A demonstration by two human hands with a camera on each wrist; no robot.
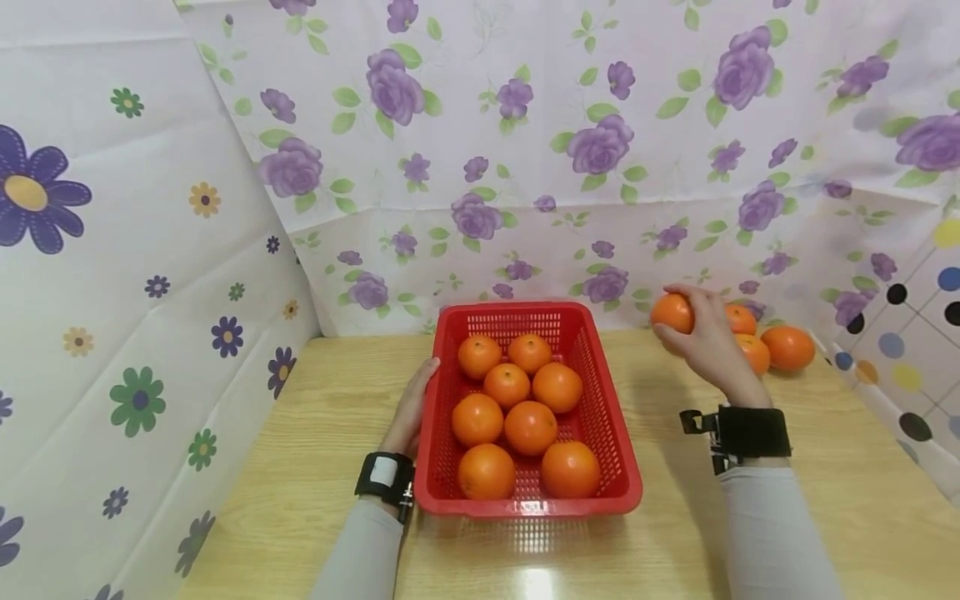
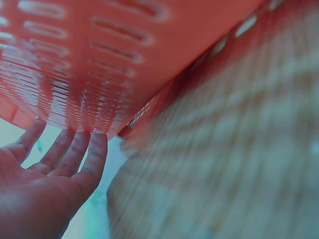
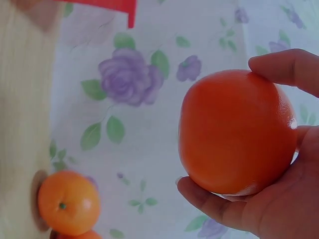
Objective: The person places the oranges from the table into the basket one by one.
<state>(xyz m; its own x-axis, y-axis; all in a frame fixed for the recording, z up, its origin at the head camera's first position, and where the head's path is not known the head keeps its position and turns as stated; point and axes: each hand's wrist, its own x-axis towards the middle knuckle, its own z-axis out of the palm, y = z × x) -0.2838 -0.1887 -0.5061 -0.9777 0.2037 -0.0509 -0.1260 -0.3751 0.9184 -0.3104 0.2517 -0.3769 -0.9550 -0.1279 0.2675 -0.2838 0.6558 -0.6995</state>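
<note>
My right hand (image 1: 708,337) grips an orange (image 1: 672,312) above the right side of the table, thumb on one side and fingers on the other. The right wrist view shows this orange (image 3: 237,132) large and glossy, clear of the tabletop. My left hand (image 1: 411,410) is at the left side of a red plastic basket (image 1: 457,506). In the left wrist view its extended fingers (image 2: 94,154) are right at the slotted basket wall (image 2: 149,64). Several oranges (image 1: 530,427) lie inside the basket, spread over its bottom.
Several more oranges (image 1: 787,347) sit grouped at the back right of the wooden table (image 1: 315,475), just beyond my right hand. A flowered cloth (image 1: 450,150) hangs behind the table, with patterned sheets along both sides.
</note>
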